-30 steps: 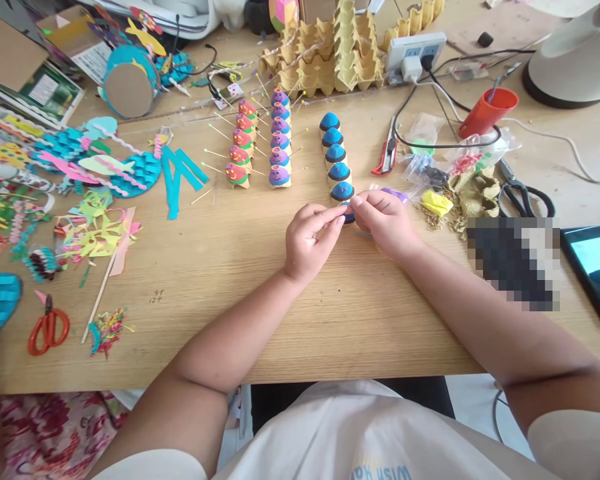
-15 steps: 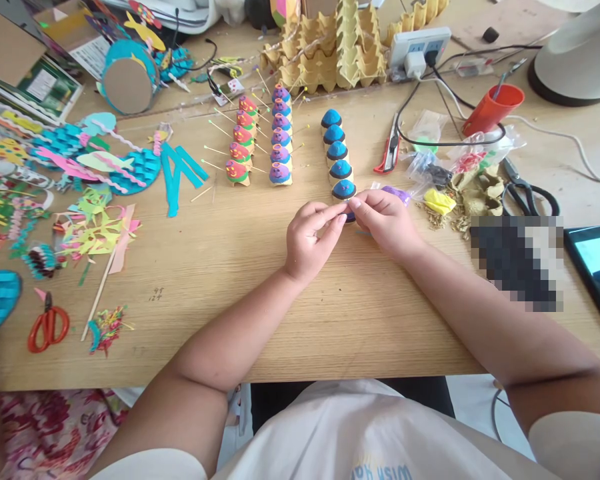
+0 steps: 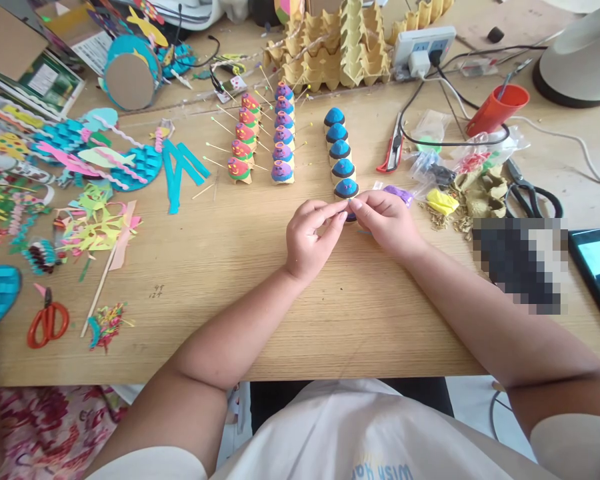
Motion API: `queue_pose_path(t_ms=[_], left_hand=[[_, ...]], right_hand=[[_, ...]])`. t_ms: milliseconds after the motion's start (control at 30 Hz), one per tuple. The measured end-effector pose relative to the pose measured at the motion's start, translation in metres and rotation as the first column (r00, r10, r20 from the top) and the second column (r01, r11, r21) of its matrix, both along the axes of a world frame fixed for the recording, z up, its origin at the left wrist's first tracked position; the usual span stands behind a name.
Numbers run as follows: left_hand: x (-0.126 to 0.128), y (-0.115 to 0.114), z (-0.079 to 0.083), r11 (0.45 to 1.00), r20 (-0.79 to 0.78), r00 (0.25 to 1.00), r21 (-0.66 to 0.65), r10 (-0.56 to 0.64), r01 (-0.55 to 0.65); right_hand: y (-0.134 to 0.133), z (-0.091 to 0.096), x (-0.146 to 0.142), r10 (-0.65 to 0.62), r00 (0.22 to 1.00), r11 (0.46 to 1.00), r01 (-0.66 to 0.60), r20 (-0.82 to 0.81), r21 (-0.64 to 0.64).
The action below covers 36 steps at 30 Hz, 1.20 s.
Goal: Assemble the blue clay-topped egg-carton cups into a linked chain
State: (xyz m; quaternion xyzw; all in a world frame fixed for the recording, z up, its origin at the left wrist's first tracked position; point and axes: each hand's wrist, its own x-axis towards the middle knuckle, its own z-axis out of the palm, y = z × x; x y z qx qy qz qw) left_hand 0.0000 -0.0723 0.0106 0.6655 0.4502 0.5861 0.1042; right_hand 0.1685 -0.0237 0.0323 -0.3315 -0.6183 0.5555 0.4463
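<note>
At the near end of a row of blue clay-topped egg-carton cups [image 3: 341,149], my left hand [image 3: 314,235] and my right hand [image 3: 386,221] meet fingertip to fingertip. Both are pinched closed; whatever lies between the fingers is too small to make out. The nearest cup of that row is mostly hidden behind the fingers. Just right of my right hand lies a packet of purple clay [image 3: 398,194]. Left of the row stand a strip of purple-topped cups [image 3: 283,137] and a strip of red-and-green cups [image 3: 243,148], both with faces and stick feelers.
To the right are a box cutter [image 3: 394,150], yellow clay [image 3: 442,201], black-handled scissors [image 3: 533,193], a red cup [image 3: 497,110] and a phone [image 3: 597,273]. Orange scissors [image 3: 49,323] and paper scraps [image 3: 93,223] lie left. Egg cartons [image 3: 325,50] and a power strip [image 3: 425,43] sit behind.
The view has shifted very slightly, so the table things sit a little differently in the picture. My hands keep the same pinched pose at the same spot.
</note>
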Motion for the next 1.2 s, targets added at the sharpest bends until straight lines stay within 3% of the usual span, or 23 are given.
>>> queue_pose_path(t_ms=[1200], left_hand=[[0.0011, 0.0005, -0.0005, 0.998, -0.057, 0.996, 0.031, 0.063, -0.061]], right_hand=[[0.0014, 0.0022, 0.0006, 0.041, 0.998, 0.999, -0.042, 0.056, 0.025]])
